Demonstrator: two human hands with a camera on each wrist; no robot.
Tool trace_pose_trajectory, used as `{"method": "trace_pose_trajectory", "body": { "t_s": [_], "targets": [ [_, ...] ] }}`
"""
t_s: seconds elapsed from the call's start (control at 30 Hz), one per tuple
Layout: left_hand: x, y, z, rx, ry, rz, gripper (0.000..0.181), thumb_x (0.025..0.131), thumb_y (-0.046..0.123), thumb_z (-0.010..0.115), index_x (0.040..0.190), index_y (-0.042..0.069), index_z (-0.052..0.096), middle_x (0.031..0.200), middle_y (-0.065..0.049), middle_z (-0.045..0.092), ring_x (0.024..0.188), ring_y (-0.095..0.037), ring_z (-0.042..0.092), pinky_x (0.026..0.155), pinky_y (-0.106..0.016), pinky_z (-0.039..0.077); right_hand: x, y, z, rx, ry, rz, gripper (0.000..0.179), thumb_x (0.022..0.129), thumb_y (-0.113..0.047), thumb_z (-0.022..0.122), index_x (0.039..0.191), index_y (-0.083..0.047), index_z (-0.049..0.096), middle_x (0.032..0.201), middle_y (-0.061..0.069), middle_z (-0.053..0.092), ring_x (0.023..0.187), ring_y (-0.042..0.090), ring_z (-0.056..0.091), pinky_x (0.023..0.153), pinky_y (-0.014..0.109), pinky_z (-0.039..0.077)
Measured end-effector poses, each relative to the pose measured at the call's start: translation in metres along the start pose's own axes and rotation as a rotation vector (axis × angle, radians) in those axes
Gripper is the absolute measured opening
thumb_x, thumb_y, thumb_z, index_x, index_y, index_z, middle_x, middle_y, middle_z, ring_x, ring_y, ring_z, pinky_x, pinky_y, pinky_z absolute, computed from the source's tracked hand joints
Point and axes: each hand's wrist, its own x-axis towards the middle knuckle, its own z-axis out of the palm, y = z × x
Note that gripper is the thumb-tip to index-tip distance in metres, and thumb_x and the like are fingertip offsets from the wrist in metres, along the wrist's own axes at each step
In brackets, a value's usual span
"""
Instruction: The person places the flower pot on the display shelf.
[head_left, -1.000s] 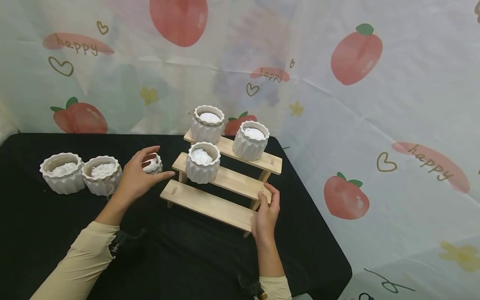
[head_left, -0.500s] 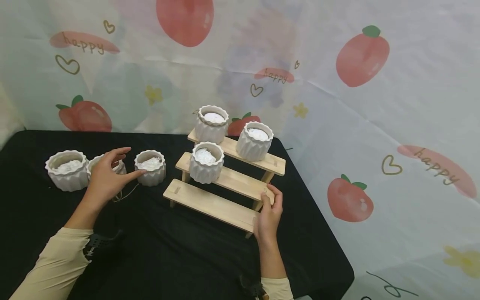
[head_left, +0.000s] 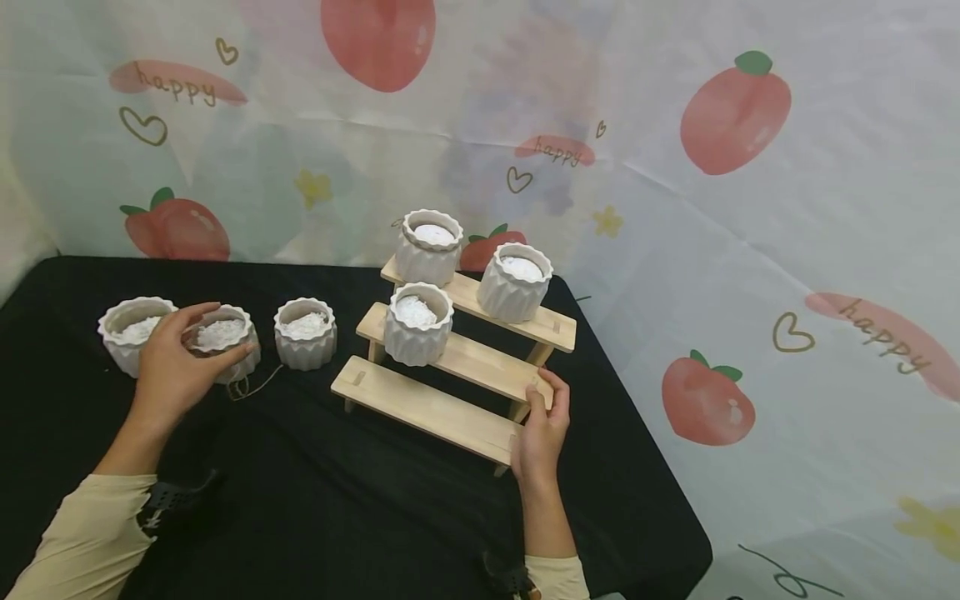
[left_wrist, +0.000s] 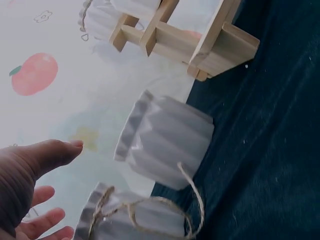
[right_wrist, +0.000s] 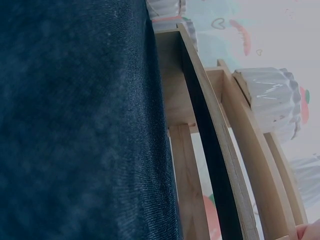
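My left hand (head_left: 171, 367) hovers with thumb and fingers spread around a white fluted pot (head_left: 246, 364), the middle one of the row on the left. In the left wrist view, the thumb (left_wrist: 55, 152) is apart from this pot, which has twine (left_wrist: 135, 202) tied about it. To its right stands another pot (head_left: 306, 350); a third (head_left: 123, 354) is partly behind my hand. White filling shows inside them. My right hand (head_left: 542, 433) grips the right end of a three-tier wooden stand (head_left: 427, 408), thumb on the middle tier.
Two pots, one at the left (head_left: 429, 258) and one at the right (head_left: 513, 292), sit on the top tier. Another pot (head_left: 417, 337) is on the middle tier's left. Black cloth (head_left: 337, 508) covers the table, with a printed fruit backdrop (head_left: 465, 100) behind.
My left hand has moved left, from beside the pot nearest the stand to over the middle pot of the row. My right hand keeps its grip on the stand.
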Motion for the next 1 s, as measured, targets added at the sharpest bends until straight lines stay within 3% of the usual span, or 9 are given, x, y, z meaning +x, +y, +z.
{"method": "trace_pose_trajectory", "body": {
  "t_s": [0.13,0.23,0.37,0.6,0.73,0.83,1.0],
  "targets": [
    [-0.002,-0.008,-0.003,0.038,0.069,0.020,0.073,0.083,0.016,0.089,0.145,-0.002,0.054,0.139,-0.029,0.052,0.125,-0.047,0.048,0.105,-0.040,0.041,0.000,0.000,-0.001,0.004,0.001,-0.007,0.030,0.107,-0.004,0.049,0.137,-0.002,0.050,0.143,0.013,0.046,0.130,0.026,0.046,0.105,0.045,0.035],
    [-0.002,-0.014,-0.005,0.052,0.085,0.004,0.078,0.082,0.013,0.089,0.147,-0.004,0.051,0.138,-0.031,0.052,0.124,-0.049,0.049,0.106,-0.051,0.042,0.001,-0.001,-0.001,0.000,-0.004,-0.008,0.030,0.107,-0.004,0.049,0.137,-0.002,0.049,0.144,0.013,0.046,0.131,0.026,0.046,0.105,0.044,0.035],
    [-0.003,-0.019,-0.007,0.054,0.060,-0.027,0.084,0.083,0.015,0.089,0.151,-0.004,0.045,0.141,-0.033,0.048,0.128,-0.053,0.048,0.105,-0.064,0.038,0.000,-0.001,-0.001,-0.003,-0.009,-0.003,0.031,0.107,-0.005,0.049,0.138,-0.002,0.049,0.144,0.014,0.045,0.132,0.026,0.045,0.106,0.044,0.035],
    [-0.003,-0.019,-0.010,0.049,0.055,-0.056,0.085,0.086,0.017,0.087,0.155,-0.001,0.042,0.146,-0.032,0.045,0.130,-0.052,0.048,0.106,-0.062,0.039,0.000,0.000,-0.001,-0.018,-0.012,0.001,0.031,0.107,-0.005,0.049,0.138,-0.002,0.049,0.145,0.012,0.045,0.134,0.025,0.044,0.108,0.043,0.033],
    [-0.002,-0.021,-0.018,0.036,0.143,-0.075,0.078,0.085,0.014,0.087,0.151,0.002,0.049,0.146,-0.025,0.049,0.133,-0.042,0.049,0.111,-0.040,0.042,0.000,0.000,-0.001,-0.014,-0.007,0.001,0.031,0.107,-0.005,0.049,0.138,-0.002,0.049,0.145,0.012,0.045,0.134,0.025,0.044,0.109,0.043,0.033],
    [0.000,-0.025,-0.027,0.027,0.241,-0.092,0.072,0.084,0.011,0.087,0.148,0.005,0.055,0.142,-0.018,0.053,0.129,-0.032,0.049,0.102,-0.017,0.039,0.000,0.000,-0.001,-0.010,-0.010,0.002,0.031,0.107,-0.005,0.048,0.138,-0.002,0.049,0.146,0.012,0.045,0.135,0.025,0.044,0.109,0.043,0.033],
    [0.002,-0.034,-0.041,0.108,0.316,-0.134,0.072,0.085,0.010,0.085,0.150,0.006,0.053,0.143,-0.020,0.051,0.123,-0.035,0.048,0.090,-0.013,0.034,0.001,0.000,-0.001,-0.018,-0.009,-0.003,0.031,0.107,-0.004,0.049,0.138,-0.002,0.049,0.145,0.013,0.045,0.135,0.024,0.044,0.109,0.042,0.032]
  ]
}}
